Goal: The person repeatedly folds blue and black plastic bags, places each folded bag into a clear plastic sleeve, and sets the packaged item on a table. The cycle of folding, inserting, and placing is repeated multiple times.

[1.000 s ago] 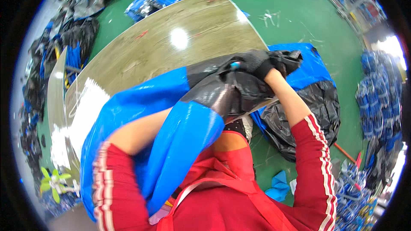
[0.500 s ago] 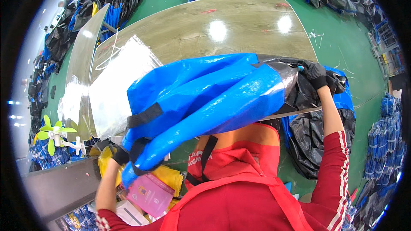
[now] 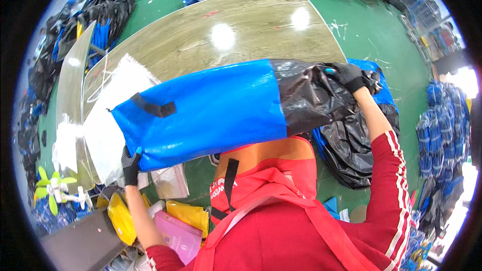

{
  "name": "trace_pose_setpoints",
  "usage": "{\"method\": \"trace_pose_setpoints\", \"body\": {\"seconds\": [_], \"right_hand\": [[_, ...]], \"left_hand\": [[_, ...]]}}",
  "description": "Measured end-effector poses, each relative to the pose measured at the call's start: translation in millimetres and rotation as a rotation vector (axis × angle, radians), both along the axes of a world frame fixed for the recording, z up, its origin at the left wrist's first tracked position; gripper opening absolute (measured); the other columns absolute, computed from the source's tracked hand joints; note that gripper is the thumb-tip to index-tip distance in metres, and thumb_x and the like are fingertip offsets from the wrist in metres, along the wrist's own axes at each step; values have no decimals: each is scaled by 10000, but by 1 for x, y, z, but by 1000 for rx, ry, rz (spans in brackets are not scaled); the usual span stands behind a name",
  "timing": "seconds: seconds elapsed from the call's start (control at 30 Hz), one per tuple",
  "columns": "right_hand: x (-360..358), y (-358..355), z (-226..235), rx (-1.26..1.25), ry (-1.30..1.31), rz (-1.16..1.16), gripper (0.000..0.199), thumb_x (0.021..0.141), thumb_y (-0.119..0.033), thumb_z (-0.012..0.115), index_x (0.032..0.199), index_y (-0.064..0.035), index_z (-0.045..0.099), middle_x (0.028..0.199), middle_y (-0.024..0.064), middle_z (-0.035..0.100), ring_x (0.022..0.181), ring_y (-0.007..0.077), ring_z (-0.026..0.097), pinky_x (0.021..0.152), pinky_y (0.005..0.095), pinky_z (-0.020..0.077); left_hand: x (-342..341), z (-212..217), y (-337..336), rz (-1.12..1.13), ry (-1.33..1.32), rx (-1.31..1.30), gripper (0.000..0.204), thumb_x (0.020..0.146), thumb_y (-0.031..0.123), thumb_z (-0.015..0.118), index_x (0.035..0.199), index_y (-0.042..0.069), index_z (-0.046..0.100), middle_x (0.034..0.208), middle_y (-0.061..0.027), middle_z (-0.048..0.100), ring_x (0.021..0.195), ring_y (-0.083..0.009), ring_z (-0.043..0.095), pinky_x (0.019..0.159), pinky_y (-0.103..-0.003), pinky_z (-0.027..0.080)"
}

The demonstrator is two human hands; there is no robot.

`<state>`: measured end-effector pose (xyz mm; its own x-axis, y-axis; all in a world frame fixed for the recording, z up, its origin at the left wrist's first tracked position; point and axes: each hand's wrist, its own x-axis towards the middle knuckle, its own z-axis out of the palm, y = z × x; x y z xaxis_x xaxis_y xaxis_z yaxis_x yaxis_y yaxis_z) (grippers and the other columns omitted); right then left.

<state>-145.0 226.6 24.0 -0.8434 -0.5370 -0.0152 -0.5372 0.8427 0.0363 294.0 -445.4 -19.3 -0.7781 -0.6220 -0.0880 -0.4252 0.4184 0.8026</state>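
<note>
A long bag of shiny sheeting (image 3: pixel 211 110), blue on the left and crumpled black on the right, stretches between my hands over the table's near edge. A short black strap (image 3: pixel 153 106) lies across its blue part near the left end. My left hand (image 3: pixel 131 167), in a dark glove with a light blue fingertip, is closed on the lower left corner. At the other end my right hand (image 3: pixel 350 77), in a dark grey glove, grips the gathered black sheeting. The bag hides part of the tabletop beneath it.
Under the bag is a wood-patterned table (image 3: pixel 251 25), with white sheets (image 3: pixel 110 105) at its left. A small green fan (image 3: pixel 52 188) stands at lower left, near yellow pouches (image 3: pixel 123 218) and a pink packet (image 3: pixel 175 236). Another black-and-blue bag (image 3: pixel 346 155) hangs at right; blue bundles (image 3: pixel 434 125) are stacked beyond.
The bunched blue part has been spread out flatter. My left hand has moved up to the bag's left corner, and the view has shifted a little to the right.
</note>
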Motion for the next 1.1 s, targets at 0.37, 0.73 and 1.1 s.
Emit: {"method": "trace_pose_setpoints", "body": {"seconds": [0.37, 0.73, 1.1], "right_hand": [[29, -39, 56, 74, 141, 71, 350, 867, -385, 577, 1073, -118, 669, 1034, 146, 685, 983, 335, 647, 812, 446, 513], [92, -109, 3, -194, 36, 331, 698, 868, -582, 518, 1424, -167, 436, 1438, 131, 451, 1365, 370, 347, 1142, 597, 139], [90, -106, 35, -316, -143, 250, 573, 930, -425, 495, 1417, -129, 430, 1372, 184, 493, 1284, 388, 434, 1120, 511, 245]], "left_hand": [[-261, 58, 332, -1044, 382, -894, 759, 741, 738, 545, 1315, 243, 581, 1455, -170, 424, 1412, -464, 202, 1135, -648, 25], [-215, 73, 192, -765, -471, -679, 794, 779, 631, 591, 1388, 134, 481, 1494, -198, 371, 1364, -416, 343, 1134, -604, 128], [-269, 83, 340, -873, 559, -557, 657, 823, 347, 636, 1366, 22, 457, 1355, -231, 483, 1249, -409, 464, 1074, -478, 343]]}}
